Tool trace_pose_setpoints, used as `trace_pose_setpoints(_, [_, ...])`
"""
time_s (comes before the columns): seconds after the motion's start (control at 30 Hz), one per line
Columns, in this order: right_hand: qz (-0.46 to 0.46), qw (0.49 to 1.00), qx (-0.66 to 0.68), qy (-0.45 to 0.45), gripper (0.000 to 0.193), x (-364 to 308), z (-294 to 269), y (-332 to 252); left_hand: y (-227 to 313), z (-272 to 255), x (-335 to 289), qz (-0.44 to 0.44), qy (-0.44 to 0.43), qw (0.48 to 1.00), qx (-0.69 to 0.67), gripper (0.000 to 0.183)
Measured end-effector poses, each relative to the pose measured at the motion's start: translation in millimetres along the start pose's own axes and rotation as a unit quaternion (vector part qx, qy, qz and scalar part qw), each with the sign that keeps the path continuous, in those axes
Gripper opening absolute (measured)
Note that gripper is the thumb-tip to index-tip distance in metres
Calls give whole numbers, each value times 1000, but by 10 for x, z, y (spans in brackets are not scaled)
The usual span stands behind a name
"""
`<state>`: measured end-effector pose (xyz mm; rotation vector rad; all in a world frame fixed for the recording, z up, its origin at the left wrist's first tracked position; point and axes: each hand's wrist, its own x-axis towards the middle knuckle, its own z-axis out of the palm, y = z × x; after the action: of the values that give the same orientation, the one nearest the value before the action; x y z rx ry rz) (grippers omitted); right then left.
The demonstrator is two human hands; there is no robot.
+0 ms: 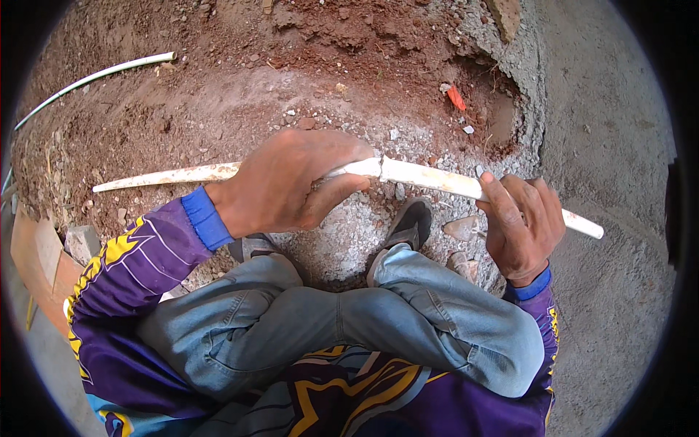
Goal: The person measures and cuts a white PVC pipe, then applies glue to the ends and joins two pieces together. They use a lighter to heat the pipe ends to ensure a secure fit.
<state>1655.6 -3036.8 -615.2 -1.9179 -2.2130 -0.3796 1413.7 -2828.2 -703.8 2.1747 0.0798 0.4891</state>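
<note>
A long white plastic pipe point(429, 177), smeared with reddish dirt, stretches across in front of me above the ground. Near its middle a jagged seam shows where a narrower left length meets a wider right length; whether one sits inside the other I cannot tell. My left hand point(287, 178) is closed around the left length, thumb and fingers close to the seam. Farther right, my right hand point(523, 222) grips the right length, and the pipe's end sticks out beyond it. The left end extends well past my left wrist.
Another white pipe point(109, 71) lies on the reddish soil at far left. An orange scrap point(456, 97) rests by a dug hollow at the concrete edge. On the right is grey concrete point(611, 146). A trowel point(462, 228) lies beside my right shoe point(411, 222); a concrete block point(82, 243) is at left.
</note>
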Motion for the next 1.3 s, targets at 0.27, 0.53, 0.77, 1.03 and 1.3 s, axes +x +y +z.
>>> trace_pose_setpoints(0.27, [4,988,132,-75,39,150,31,173,26,26,-39,-9,-15,1000,14,31])
trace_pose_setpoints(0.53, [95,919,300,-238,22,285,-29,331,9,71,-120,-8,-25,999,25,31])
trace_pose_setpoints(0.77, [89,908,320,-257,21,324,-47,321,-16,55,-87,-25,-60,998,6,30])
trace_pose_setpoints(1.03, [-59,996,43,-57,42,284,-62,133,-113,-14,12,28,-46,998,-43,25])
trace_pose_setpoints(1.3, [-53,990,89,-100,42,382,-72,196,-97,-46,47,34,-48,998,-35,26])
